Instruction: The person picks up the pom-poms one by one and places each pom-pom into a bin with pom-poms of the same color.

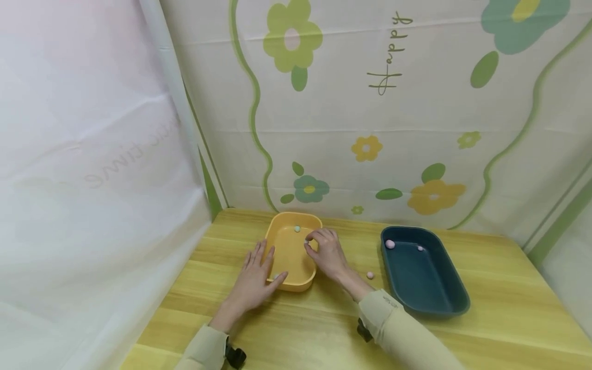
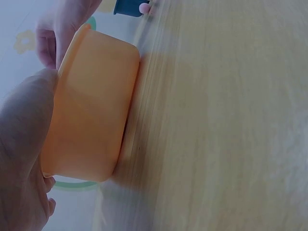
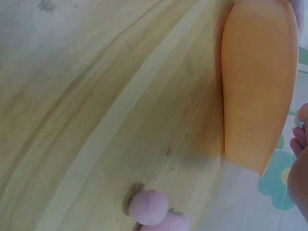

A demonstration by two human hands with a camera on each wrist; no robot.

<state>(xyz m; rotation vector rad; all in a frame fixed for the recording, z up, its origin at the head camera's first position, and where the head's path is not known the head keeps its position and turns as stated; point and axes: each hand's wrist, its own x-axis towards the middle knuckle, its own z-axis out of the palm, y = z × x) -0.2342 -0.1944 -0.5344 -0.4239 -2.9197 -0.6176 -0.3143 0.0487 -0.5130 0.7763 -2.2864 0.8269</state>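
My left hand [image 1: 253, 280] rests over the near left corner of a yellow tray [image 1: 290, 287], fingers spread along the left rim and thumb across the near rim. Over the tray's right side, my right hand [image 1: 329, 253] pinches a small pale ball [image 3: 298, 120] between thumb and fingertips. Inside the tray, a pale green ball [image 1: 297, 228] lies near the far wall. Another pale ball [image 1: 276, 276] is partly hidden by the left thumb. The left wrist view shows the tray's outer wall [image 2: 96, 96] beside the left thumb.
To the right stands a dark blue tray [image 1: 423, 277] holding a larger pink ball [image 1: 390, 244] and a smaller one [image 1: 420, 248]. A pink ball [image 1: 370, 275] lies on the wooden table [image 1: 305, 334] between the trays. Behind hangs a flowered white curtain [image 1: 333, 113].
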